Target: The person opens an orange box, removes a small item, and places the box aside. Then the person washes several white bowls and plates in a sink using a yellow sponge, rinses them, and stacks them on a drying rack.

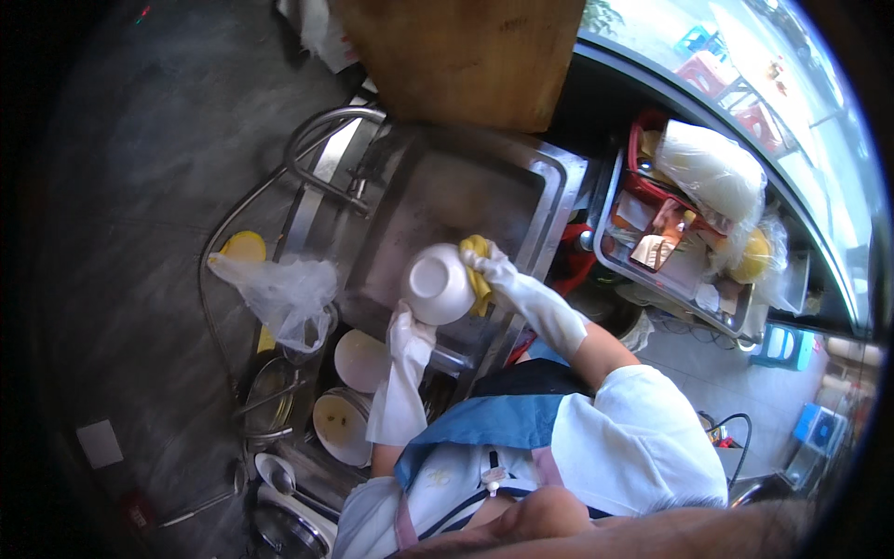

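Note:
Over the near side of a steel sink (520, 202) I hold a white bowl (447, 297), tilted so that its foot ring faces up towards me. My left hand (411, 335), in a white rubber glove, grips the rim at the lower left. A yellow cloth (480, 279) is bunched in my right hand (494, 269), also gloved in white, and presses against the bowl's right side. The inside of the bowl is turned away from view. At the sink's left edge a curved metal faucet (307, 168) arches over the counter; no running water is visible.
Stacked plates (342, 423) with food scraps stand left of my forearm. A plastic bag (293, 290) hangs beside the sink. A wooden board (468, 63) rises behind the basin. To the right, a tray (677, 276) carries a phone (663, 234) and bagged goods (712, 168).

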A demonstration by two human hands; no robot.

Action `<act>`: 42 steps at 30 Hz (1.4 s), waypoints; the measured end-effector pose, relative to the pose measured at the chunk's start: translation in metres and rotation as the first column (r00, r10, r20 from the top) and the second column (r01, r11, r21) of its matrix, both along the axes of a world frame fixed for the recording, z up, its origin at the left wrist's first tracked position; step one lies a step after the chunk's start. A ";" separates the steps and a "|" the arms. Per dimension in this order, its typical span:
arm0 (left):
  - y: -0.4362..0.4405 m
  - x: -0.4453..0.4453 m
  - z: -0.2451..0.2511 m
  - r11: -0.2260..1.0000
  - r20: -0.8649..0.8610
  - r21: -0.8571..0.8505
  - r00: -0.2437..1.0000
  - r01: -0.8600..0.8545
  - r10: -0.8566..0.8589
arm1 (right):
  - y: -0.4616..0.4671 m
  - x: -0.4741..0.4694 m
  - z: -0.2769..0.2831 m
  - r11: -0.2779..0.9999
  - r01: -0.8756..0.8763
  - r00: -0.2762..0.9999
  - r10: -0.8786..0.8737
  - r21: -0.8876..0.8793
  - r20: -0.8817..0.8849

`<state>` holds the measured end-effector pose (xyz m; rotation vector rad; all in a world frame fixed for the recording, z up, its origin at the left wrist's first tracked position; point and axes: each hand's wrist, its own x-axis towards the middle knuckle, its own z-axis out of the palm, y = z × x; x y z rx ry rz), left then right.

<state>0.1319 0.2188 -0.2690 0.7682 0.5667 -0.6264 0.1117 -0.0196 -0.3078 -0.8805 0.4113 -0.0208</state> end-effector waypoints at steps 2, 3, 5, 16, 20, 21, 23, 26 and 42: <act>-0.011 -0.003 0.014 0.938 0.140 0.332 0.979 0.097 -0.150 | 0.013 -0.005 0.019 0.972 0.109 0.981 -0.139 -0.208 -0.136; -0.015 -0.007 0.020 0.869 0.243 0.481 0.935 0.114 -0.257 | 0.018 -0.006 0.028 0.992 0.048 0.996 -0.056 -0.117 -0.069; -0.024 -0.006 0.021 0.782 0.198 0.584 0.897 0.217 -0.396 | 0.033 -0.011 0.046 0.966 -0.133 0.988 0.148 -0.223 0.051; -0.023 -0.016 -0.006 0.991 0.071 0.093 0.992 0.095 -0.102 | 0.092 -0.011 0.068 0.932 -0.254 0.960 0.275 -0.260 0.048; -0.043 -0.018 0.037 0.944 0.240 0.236 0.928 0.229 -0.285 | 0.100 0.010 0.048 0.904 -0.119 0.968 0.198 0.410 -0.155; -0.049 -0.018 0.044 0.926 0.232 0.286 0.920 0.246 -0.316 | 0.099 0.016 0.043 0.840 0.019 0.959 0.139 0.542 -0.249; -0.058 -0.018 0.052 0.884 0.174 0.399 0.926 0.244 -0.334 | 0.095 0.027 0.034 0.919 0.122 0.969 -0.030 0.374 -0.244; -0.063 -0.025 0.048 0.860 0.429 0.454 0.789 0.232 -0.439 | 0.087 0.027 0.024 0.919 0.384 0.917 -0.369 0.086 -0.154; 0.002 0.017 0.015 0.419 0.052 0.835 0.707 0.357 -0.706 | 0.020 -0.023 0.035 0.345 -0.328 0.928 0.290 -0.879 -0.233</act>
